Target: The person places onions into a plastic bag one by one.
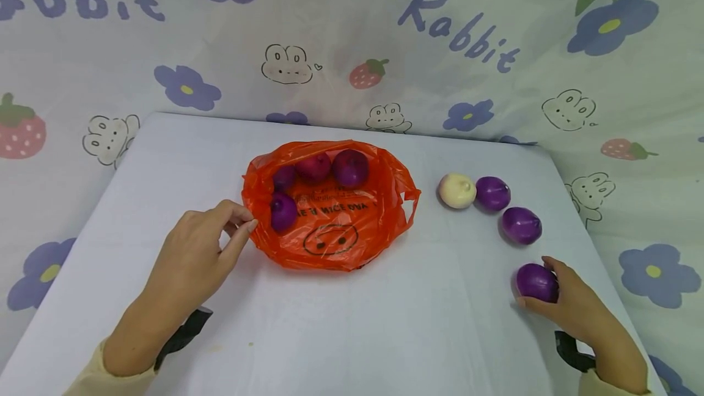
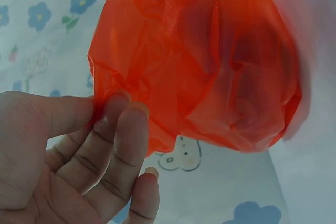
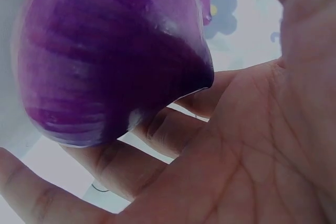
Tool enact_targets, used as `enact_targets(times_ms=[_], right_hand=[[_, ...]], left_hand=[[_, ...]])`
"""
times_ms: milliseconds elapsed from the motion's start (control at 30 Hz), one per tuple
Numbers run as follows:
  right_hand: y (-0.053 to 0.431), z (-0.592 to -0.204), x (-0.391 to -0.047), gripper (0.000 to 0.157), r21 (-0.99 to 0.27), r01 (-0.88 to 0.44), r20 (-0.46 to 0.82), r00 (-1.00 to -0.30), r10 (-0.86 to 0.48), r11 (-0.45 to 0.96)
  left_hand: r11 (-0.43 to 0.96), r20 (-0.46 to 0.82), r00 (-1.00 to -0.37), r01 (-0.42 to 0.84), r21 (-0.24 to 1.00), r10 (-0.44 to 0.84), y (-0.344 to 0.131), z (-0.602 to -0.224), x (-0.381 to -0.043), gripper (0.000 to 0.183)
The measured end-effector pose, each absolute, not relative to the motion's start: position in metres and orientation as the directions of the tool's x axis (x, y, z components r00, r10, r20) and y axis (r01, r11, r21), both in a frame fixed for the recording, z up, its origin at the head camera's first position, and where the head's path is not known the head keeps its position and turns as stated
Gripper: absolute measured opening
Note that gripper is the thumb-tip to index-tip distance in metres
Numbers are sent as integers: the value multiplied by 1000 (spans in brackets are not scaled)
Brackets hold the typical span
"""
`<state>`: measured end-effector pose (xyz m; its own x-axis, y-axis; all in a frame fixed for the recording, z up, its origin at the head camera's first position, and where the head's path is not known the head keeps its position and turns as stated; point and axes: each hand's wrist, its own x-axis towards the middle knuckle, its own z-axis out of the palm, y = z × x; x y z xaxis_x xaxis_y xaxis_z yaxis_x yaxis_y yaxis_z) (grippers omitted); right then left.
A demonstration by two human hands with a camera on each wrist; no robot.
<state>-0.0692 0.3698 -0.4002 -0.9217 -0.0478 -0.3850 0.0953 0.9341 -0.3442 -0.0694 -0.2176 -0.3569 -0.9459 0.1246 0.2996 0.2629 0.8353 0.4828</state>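
Observation:
My left hand [image 1: 200, 246] pinches the left rim of a red plastic bag [image 1: 330, 255] between thumb and fingers. The bag's mouth gapes upward, with several purple and reddish onions in its left and back part. In the left wrist view the thin plastic [image 2: 173, 66] lies between the thumb and fingertips. At the right, my right hand [image 1: 583, 307] has its thumb and fingers around a purple onion [image 1: 536, 283]. Up close in the right wrist view, that onion [image 3: 110, 56] sits against the fingers, away from the palm.
Beyond the right hand, two purple onions [image 1: 521, 226] [image 1: 492, 194] and a pale yellow onion [image 1: 457, 190] lie in a slanting row on the white table [image 1: 385, 329]. A patterned curtain [image 1: 330, 23] hangs behind the table's back edge.

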Motion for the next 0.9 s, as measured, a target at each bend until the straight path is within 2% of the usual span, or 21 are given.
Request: enact_targets(times_ms=[333, 633, 900], right_hand=[[371, -404, -64, 117, -355, 90, -378, -924, -55, 931], [370, -403, -63, 103, -351, 79, -367, -928, -60, 933], [366, -400, -63, 100, -336, 64, -351, -935, -62, 940]], left_hand=[[834, 311, -942, 272, 480, 128, -218, -357, -70, 19], [836, 310, -942, 269, 479, 126, -218, -357, -70, 19], [835, 314, -941, 271, 479, 126, -218, -356, -70, 19]])
